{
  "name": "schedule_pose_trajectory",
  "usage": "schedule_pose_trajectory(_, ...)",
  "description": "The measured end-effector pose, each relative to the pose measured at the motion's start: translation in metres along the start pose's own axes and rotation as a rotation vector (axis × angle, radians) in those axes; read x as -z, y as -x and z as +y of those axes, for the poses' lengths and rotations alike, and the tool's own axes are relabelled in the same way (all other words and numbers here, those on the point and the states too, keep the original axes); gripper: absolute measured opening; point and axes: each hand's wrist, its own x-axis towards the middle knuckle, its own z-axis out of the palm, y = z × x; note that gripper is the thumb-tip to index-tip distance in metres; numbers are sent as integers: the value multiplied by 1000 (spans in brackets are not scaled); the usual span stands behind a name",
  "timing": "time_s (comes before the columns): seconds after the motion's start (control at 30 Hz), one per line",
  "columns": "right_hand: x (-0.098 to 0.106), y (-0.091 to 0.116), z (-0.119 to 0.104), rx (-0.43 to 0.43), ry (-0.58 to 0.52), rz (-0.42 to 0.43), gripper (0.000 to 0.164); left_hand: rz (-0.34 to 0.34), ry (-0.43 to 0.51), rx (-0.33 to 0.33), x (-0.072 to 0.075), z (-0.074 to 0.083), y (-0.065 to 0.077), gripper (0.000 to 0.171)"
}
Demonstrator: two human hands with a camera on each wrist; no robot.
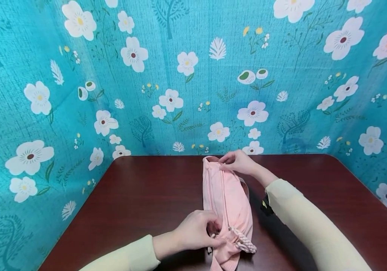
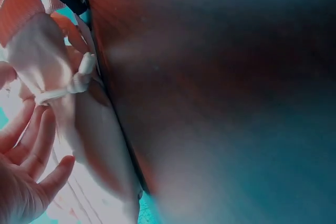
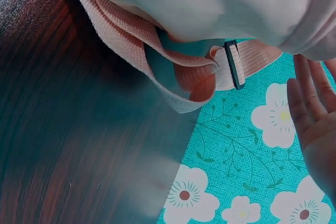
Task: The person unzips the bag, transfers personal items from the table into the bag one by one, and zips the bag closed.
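A pink sling bag [image 1: 235,199] lies lengthwise on the table, zips running along its top. At its near end, my left hand [image 1: 197,229] pinches the fabric by the zip, fingers bent toward the thumb. Beside that hand hangs a pale braided cord [image 1: 246,242]. In the left wrist view, my left hand's fingertips [image 2: 44,106] touch the bag near a knotted cord [image 2: 79,80]. The far end is held by my right hand [image 1: 239,162], between thumb and fingers. The right wrist view shows a looped webbing strap [image 3: 126,51] with a dark slider buckle [image 3: 234,65]; the right fingertips are partly out of frame.
The dark reddish-brown table [image 1: 146,188] extends on both sides of the bag. A turquoise floral cloth [image 1: 186,113] hangs behind the table and along both sides. A dark wrist device [image 1: 266,206] sits under the right sleeve.
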Motion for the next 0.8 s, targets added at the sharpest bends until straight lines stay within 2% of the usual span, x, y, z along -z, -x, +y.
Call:
schedule_pose_trajectory(0.13, 0, 1, 2, -18, 3, -5, 24, -16, -4, -21, -2, -2, 0, 19)
schedule_pose_trajectory(0.37, 0, 3, 2, -56, -11, -37, 26, 12, 27, -52, -1, -4, 0, 21)
schedule_pose_trajectory(0.8, 2, 7, 10, -53, 22, -80, 24, 39, -39, -56, 8, -8, 6, 24)
